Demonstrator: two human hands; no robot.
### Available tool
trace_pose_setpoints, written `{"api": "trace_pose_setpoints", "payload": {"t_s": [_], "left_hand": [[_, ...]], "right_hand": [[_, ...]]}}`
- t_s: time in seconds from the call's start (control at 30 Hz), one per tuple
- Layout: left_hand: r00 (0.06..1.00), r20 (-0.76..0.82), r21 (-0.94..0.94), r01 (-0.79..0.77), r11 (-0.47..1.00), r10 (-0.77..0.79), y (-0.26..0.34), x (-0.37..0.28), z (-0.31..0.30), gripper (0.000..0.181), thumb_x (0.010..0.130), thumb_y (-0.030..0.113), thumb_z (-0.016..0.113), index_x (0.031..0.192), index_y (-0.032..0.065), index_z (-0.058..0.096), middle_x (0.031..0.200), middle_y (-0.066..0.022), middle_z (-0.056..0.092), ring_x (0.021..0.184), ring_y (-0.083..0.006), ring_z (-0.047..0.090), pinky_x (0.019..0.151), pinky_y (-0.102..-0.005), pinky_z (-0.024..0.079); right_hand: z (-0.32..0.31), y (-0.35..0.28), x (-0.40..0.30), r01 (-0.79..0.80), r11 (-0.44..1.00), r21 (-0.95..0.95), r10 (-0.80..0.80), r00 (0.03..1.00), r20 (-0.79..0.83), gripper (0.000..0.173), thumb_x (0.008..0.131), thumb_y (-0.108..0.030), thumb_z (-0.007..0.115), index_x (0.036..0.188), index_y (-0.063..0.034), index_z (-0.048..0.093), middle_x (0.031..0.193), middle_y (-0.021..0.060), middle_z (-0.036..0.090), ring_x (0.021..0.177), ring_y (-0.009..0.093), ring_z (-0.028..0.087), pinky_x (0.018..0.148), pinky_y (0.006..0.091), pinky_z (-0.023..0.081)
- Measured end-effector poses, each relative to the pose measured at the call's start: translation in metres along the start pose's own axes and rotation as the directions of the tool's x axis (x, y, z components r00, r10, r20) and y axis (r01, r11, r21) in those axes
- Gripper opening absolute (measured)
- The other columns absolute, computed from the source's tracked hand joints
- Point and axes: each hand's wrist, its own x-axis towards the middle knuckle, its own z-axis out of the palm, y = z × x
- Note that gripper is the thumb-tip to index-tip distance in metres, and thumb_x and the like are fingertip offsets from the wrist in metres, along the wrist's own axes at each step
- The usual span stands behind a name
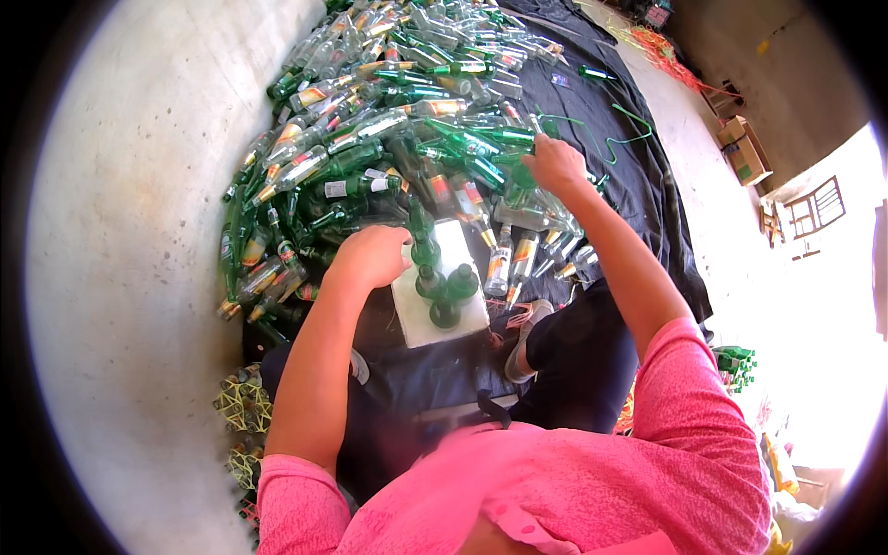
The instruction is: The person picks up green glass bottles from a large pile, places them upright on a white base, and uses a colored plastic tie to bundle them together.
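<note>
Several green glass bottles (445, 313) stand upright, close together, on a white board (409, 326) between my feet. My left hand (368, 258) is at the board's left edge, with curled fingers right beside the farthest green bottle (425, 251). Whether they touch that bottle is unclear. Farther out to the right, my right hand (557, 164) reaches into the near right part of a pile of bottles (374, 128). Its fingers bend down among green and clear glass, and the hand itself hides what they may hold.
Black sheeting (610, 229) lies under the pile, with pale concrete floor (139, 208) to the left. Green strapping (614, 142) loops beside my right hand. Bundled bottles (243, 402) sit behind me at left, more bottles (735, 364) at right. A cardboard box (744, 149) stands by the wall.
</note>
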Motion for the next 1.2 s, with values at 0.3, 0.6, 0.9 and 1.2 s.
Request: {"api": "trace_pose_setpoints", "payload": {"t_s": [0.3,0.6,0.9,1.2], "left_hand": [[1.000,-0.005,0.008,0.010,1.000,-0.009,-0.001,-0.001,0.002,0.041,0.089,0.024,0.074,0.127,0.0088,0.070,0.114,-0.0146,0.074,0.110,-0.0345,0.069,0.093,-0.0457,0.055],[0.999,0.025,0.008,0.043,0.999,-0.044,0.002,0.000,-0.002,0.041,0.090,0.024,0.074,0.128,0.0104,0.070,0.124,-0.0147,0.072,0.118,-0.0336,0.067,0.099,-0.0453,0.053],[1.000,0.010,0.018,0.010,1.000,-0.010,0.005,0.003,0.001,0.039,0.088,0.022,0.074,0.125,0.0094,0.072,0.120,-0.0155,0.073,0.116,-0.0341,0.067,0.098,-0.0458,0.054],[0.999,-0.013,0.041,-0.043,0.998,0.043,-0.004,0.006,0.002,0.041,0.088,0.025,0.075,0.125,0.0074,0.070,0.115,-0.0171,0.074,0.111,-0.0372,0.068,0.095,-0.0478,0.054]], "right_hand": [[0.013,-0.045,-0.040,0.062,0.981,0.183,-0.093,0.982,0.166,0.040,0.091,-0.042,0.069,0.111,-0.0070,0.071,0.111,0.0182,0.074,0.108,0.038,0.070,0.092,0.0500,0.054],[0.055,-0.074,-0.049,0.212,0.958,0.191,-0.257,0.932,0.255,0.043,0.091,-0.042,0.070,0.111,-0.0036,0.071,0.111,0.0189,0.074,0.108,0.039,0.070,0.091,0.0496,0.056],[0.069,-0.079,-0.056,0.211,0.954,0.213,-0.269,0.916,0.297,0.040,0.090,-0.040,0.070,0.106,-0.0033,0.073,0.108,0.0200,0.074,0.105,0.039,0.071,0.090,0.0496,0.056],[0.087,-0.083,-0.051,0.272,0.925,0.266,-0.340,0.905,0.256,0.041,0.089,-0.040,0.071,0.107,-0.0033,0.074,0.102,0.0226,0.075,0.099,0.042,0.071,0.088,0.0517,0.055]]}}
